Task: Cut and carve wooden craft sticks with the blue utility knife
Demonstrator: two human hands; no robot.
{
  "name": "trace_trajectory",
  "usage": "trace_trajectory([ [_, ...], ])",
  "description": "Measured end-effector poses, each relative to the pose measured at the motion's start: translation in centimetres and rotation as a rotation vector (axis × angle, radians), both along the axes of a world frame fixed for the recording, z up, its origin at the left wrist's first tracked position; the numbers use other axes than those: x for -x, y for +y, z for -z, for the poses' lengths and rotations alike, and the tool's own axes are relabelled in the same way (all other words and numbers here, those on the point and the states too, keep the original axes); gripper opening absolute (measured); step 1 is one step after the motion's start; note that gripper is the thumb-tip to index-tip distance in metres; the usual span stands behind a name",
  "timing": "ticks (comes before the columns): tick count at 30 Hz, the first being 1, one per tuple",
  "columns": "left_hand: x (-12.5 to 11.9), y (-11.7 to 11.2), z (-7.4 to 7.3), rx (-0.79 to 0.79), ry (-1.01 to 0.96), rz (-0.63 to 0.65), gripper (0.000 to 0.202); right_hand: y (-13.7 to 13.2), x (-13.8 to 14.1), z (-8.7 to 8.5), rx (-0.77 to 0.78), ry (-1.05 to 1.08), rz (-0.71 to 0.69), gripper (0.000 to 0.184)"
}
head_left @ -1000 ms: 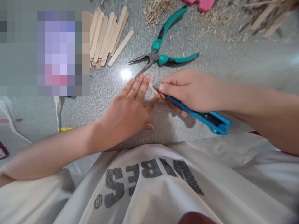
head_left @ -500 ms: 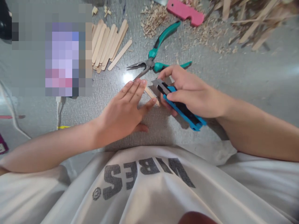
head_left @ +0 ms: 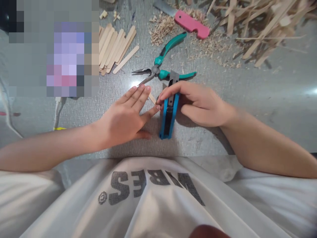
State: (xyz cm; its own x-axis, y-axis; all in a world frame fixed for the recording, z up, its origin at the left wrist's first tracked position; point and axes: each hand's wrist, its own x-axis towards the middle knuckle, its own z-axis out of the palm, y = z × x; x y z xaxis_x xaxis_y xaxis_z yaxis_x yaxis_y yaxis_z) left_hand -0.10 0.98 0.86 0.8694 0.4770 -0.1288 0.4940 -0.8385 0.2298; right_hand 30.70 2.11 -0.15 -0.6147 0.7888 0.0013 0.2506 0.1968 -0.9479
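My left hand (head_left: 126, 114) lies over the grey table with its fingers stretched out. Its index finger and thumb are beside a small wooden craft stick (head_left: 152, 98), most of which is hidden under or behind my hands. In my right hand (head_left: 203, 102) is a blue and black utility knife (head_left: 169, 115), its blade pointing away from me. The right thumb is off the handle, and the index finger crosses over the knife near its front. Just beyond both hands rest green-handled long-nose pliers (head_left: 155, 70), jaws spread.
Several craft sticks (head_left: 116, 48) lie in a pile at the far left. A pink-handled folding blade (head_left: 192, 24) rests among wood shavings (head_left: 164, 29). Split sticks (head_left: 262, 29) are heaped at the far right. A white cable (head_left: 57, 114) runs from a blurred-out area.
The utility knife has turned from slanting up-left to nearly upright in the picture, as my right hand's grip shifted and its thumb came off. My left hand stays flat over the stick.
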Motion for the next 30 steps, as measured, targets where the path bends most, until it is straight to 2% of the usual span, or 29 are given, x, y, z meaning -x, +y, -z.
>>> trace_trajectory([
  [3, 0.1, 0.0, 0.2, 0.022, -0.022, -0.011, 0.099, -0.1, 0.0, 0.4, -0.142, -0.062, -0.052, 0.051],
  [7, 0.3, -0.1, 0.4, 0.033, -0.028, -0.018, 0.099, -1.3, 0.8, 1.9, -0.322, -0.069, -0.015, 0.041],
  [10, 0.3, -0.1, 0.5, 0.026, -0.037, -0.021, 0.097, -2.0, 1.6, 2.8, -0.397, -0.068, 0.049, 0.034],
  [14, 0.4, -0.2, 0.5, 0.02, -0.039, -0.018, 0.103, -2.3, 2.1, 2.1, -0.354, -0.099, 0.08, 0.064],
  [16, 0.5, -0.3, 0.6, 0.017, -0.04, -0.016, 0.106, -2.3, 2.1, 1.4, -0.326, -0.079, 0.097, 0.067],
  [20, 0.8, -0.6, 1.2, -0.002, -0.061, -0.008, 0.109, -2.7, 2.3, 1.1, -0.461, 0.051, 0.247, 0.03],
  [24, 0.9, -0.8, 1.8, -0.032, -0.094, 0.006, 0.113, -2.8, 2.4, 1.0, -0.483, 0.08, 0.396, 0.027],
  [27, 0.7, -0.9, 1.9, -0.032, -0.061, 0.011, 0.119, -2.6, 2.4, 0.0, -0.44, -0.038, 0.374, 0.024],
  [30, 0.5, -1.0, 1.8, -0.027, -0.047, 0.018, 0.127, -2.8, 2.5, -0.7, -0.453, -0.098, 0.4, 0.012],
])
